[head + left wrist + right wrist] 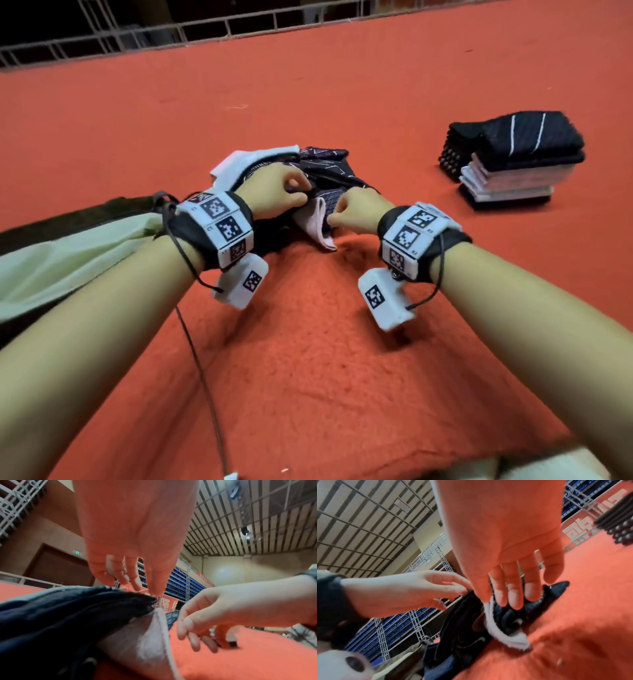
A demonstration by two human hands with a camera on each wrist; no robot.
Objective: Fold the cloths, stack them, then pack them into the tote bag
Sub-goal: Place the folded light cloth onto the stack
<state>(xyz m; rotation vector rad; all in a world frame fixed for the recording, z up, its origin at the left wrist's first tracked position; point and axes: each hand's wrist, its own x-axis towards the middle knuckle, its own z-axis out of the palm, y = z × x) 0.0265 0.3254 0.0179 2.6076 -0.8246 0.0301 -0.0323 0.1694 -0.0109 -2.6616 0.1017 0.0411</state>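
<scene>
A heap of unfolded cloths lies mid-table: a dark patterned cloth (pixel 329 169), a white cloth (pixel 246 162) and a pink cloth (pixel 317 222). My left hand (pixel 277 192) hovers over the heap's left side, fingers loosely bent. Its fingertips (pixel 155 592) just touch the dark cloth's (pixel 68 615) edge, and nothing sits between thumb and fingers. My right hand (pixel 356 214) is at the heap's near right. It pinches the dark patterned cloth (pixel 508 615) beside the pale cloth edge (pixel 496 628), thumb against fingers (pixel 513 599). Several folded cloths form a stack (pixel 510 164) at the right.
A pale tote bag (pixel 68 253) with dark trim lies at the left, partly under my left forearm. The orange table cover (pixel 308 359) bulges in front of the heap. A metal railing (pixel 205 31) runs along the far edge. A cable (pixel 205 377) hangs from my left wrist.
</scene>
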